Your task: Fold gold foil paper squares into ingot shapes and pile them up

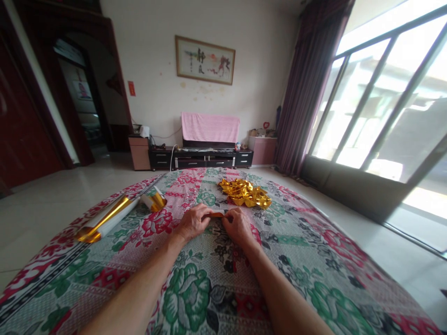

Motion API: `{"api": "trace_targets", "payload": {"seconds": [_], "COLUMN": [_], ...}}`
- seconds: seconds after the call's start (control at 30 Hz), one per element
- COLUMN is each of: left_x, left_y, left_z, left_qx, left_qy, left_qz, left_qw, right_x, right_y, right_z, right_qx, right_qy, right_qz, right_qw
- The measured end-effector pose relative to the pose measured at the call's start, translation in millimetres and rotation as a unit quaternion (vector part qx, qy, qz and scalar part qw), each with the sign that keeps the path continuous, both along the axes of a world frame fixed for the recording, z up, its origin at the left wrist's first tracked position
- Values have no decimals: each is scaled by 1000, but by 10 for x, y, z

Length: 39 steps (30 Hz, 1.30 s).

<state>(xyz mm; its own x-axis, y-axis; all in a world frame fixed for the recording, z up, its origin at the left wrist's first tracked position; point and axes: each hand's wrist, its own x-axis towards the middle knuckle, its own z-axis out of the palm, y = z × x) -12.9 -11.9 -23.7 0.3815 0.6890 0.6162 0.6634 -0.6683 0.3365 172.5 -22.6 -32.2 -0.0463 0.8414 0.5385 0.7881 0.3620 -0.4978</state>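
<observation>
Between my two hands a narrow strip of gold foil paper (217,215) is stretched level, just above the flowered cloth. My left hand (195,222) pinches its left end with closed fingers. The right end is pinched by my right hand (238,226). Right behind my right hand lies a heap of folded gold foil pieces (246,192). To the left of my left hand, a small curled piece of gold foil paper (155,201) rests on the cloth. Farther left is a larger roll of gold foil paper (110,218) with a white back.
A round table with a flowered tablecloth (188,298) fills the foreground. Beyond it stands a low black TV cabinet (206,159), with a pink cloth (210,126) draped above it. Purple curtains (296,88) and large glass windows (377,102) are at the right.
</observation>
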Motion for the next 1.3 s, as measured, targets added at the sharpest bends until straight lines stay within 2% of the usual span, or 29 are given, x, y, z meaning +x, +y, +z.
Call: {"api": "trace_targets", "payload": {"seconds": [0.2,0.53,0.63,0.7,0.77,0.87,0.97,1.3], "left_x": [-5,-5,0,6,10,13,10,10], "left_y": [27,25,26,27,27,25,19,17], "left_z": [-11,-30,-38,-38,-36,-34,-29,-20], "left_qx": [3,13,12,9,4,-7,-14,-2], "left_qy": [3,28,35,43,51,54,54,37], "left_qz": [-2,43,46,47,49,48,45,20], "left_qw": [1000,999,998,998,997,997,997,999], "right_x": [-8,-3,-17,-37,-65,-109,-134,-108], "right_y": [-30,10,-21,-69,-128,-201,-227,-175], "right_z": [33,-9,40,103,168,226,226,169], "right_qx": [9,0,39,95,120,92,64,27], "right_qy": [-6,3,17,12,5,-16,-31,-101], "right_qz": [3,-3,-14,20,62,135,166,92], "right_qw": [1000,1000,999,995,991,986,984,990]}}
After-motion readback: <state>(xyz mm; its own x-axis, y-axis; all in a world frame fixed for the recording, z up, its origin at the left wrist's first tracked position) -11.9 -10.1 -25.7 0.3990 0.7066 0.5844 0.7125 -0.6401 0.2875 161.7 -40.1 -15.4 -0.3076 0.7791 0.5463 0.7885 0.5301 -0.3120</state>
